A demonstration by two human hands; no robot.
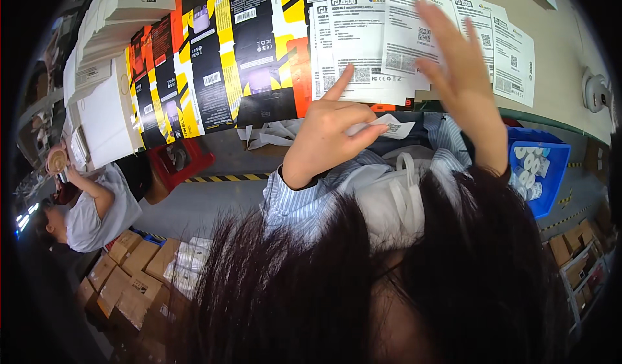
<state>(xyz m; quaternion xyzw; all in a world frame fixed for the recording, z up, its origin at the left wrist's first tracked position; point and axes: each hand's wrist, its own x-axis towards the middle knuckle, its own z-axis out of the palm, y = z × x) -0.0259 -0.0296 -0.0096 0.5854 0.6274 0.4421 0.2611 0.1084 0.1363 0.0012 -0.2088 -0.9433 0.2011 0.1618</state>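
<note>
My left hand is closed in a pinch on a small white label with a square code on it. Its index finger points out and rests on a white printed sheet. Over the neighbouring sheet, my right hand has its fingers spread and holds nothing I can see; its fingertips are smeared by motion. More white printed sheets overlap in a row to the right. Left of them lie flat, printed box blanks in black, yellow and orange.
White boxes are stacked at the table's far left. A blue bin of white rolls stands below the table's right side. A red stool is below on the left, near another person. Cardboard boxes lie at lower left.
</note>
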